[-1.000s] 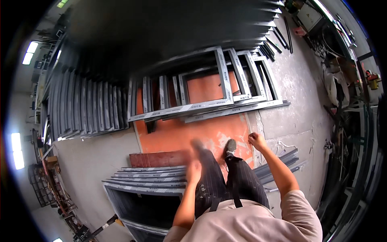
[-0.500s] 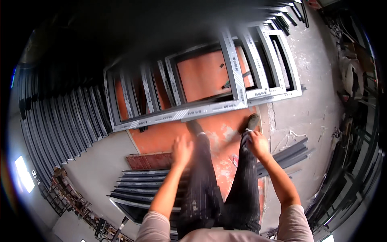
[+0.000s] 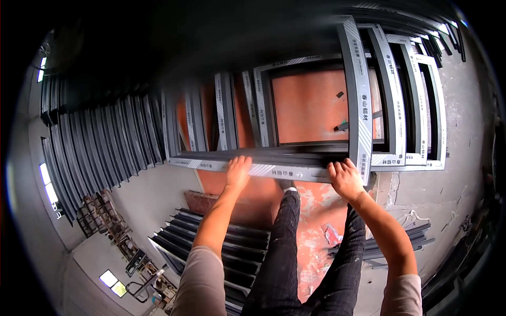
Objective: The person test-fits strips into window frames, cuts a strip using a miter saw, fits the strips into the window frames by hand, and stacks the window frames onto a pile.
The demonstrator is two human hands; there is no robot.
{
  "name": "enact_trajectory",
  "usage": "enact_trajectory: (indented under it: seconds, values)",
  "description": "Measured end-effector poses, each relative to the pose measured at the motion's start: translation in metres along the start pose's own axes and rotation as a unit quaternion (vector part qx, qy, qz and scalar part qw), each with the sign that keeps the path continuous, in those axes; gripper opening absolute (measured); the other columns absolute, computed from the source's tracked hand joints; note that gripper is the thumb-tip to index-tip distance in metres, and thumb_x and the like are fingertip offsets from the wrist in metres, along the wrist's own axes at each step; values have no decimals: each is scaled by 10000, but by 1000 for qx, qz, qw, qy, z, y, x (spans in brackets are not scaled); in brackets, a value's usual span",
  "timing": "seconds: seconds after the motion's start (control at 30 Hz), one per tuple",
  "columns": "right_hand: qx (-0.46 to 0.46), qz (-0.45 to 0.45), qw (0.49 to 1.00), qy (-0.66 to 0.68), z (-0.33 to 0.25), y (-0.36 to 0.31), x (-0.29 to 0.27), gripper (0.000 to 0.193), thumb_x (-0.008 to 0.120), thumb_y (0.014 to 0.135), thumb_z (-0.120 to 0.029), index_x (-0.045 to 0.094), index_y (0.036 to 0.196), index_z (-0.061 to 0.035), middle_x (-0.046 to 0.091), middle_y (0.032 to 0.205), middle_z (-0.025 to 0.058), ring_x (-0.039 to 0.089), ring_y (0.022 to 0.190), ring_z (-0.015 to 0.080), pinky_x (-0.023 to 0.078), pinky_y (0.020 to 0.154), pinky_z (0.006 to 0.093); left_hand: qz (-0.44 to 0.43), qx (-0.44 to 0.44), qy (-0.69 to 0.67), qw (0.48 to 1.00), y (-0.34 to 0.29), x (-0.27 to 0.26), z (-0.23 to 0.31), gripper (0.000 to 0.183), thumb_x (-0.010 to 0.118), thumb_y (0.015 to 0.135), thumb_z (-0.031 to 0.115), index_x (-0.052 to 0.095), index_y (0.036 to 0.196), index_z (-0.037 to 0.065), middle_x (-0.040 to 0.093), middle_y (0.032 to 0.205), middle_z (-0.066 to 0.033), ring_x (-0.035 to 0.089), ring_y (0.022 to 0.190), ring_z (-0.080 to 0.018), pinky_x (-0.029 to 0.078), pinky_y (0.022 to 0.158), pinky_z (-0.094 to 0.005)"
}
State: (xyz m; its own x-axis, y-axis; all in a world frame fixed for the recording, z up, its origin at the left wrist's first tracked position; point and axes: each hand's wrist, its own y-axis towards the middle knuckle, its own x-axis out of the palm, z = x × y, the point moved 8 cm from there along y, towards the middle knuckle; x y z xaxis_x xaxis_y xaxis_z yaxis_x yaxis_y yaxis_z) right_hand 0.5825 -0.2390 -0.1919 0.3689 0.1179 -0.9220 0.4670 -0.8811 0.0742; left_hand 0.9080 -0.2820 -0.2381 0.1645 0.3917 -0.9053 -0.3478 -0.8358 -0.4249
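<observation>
In front of me lies a stack of dark grey metal window frames, their faces covered with pale printed protective film. My left hand (image 3: 239,171) is closed over the near bar of the topmost window frame (image 3: 311,173), left of its middle. Close to that frame's near right corner, my right hand (image 3: 346,178) grips the same bar. The fingers of both hands curl over the far edge of the bar; the thumbs are mostly hidden. Further window frames (image 3: 414,162) stick out beyond the top one on the right, overlapping each other.
Under the stack is an orange board (image 3: 311,105) with a small dark tool (image 3: 341,127) on it. Long dark profiles (image 3: 110,142) line the left side. More stacked frames (image 3: 211,247) stand beside my left leg. Loose profiles (image 3: 400,239) lie on the floor at right.
Both hands have reached forward from near my legs and taken hold of the top window frame's near bar. The view has shifted, so the stack appears further right.
</observation>
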Motion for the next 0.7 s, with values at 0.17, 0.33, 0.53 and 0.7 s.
enact_trajectory:
  seconds: [0.17, 0.33, 0.53, 0.7]
  values:
    - [31, -23, 998, 54, 4, -16, -15, 248, 543, 707, -94, 563, 938, -7, 567, 768, 80, 584, 716, 233, 449, 815, 349, -17, 6, -14, 1000, -16, -19, 23, 336, 688, 601, 10, 557, 898, 98, 559, 919, -88, 555, 950, -297, 437, 857, -407]
    - [66, -74, 994, 40, 37, -51, -51, 292, 588, 668, -92, 562, 953, -28, 584, 780, 88, 595, 738, 253, 455, 851, 372, -10, 27, -80, 996, -24, -65, 77, 313, 687, 583, 30, 561, 861, 99, 552, 877, -84, 548, 922, -301, 430, 812, -405]
    - [37, -85, 995, 36, 40, -68, -69, 268, 548, 711, -122, 565, 956, -14, 600, 805, 88, 595, 748, 232, 445, 811, 347, -30, -6, -135, 990, -43, -72, 98, 232, 645, 687, 67, 600, 914, 91, 553, 905, -88, 541, 948, -307, 396, 859, -416]
    - [58, -106, 991, 64, 22, -84, -71, 267, 561, 706, -100, 589, 954, -7, 634, 861, 110, 611, 808, 258, 451, 873, 388, -11, -14, -119, 993, -63, -65, 98, 260, 656, 690, 62, 614, 946, 90, 562, 927, -83, 541, 954, -304, 395, 880, -409]
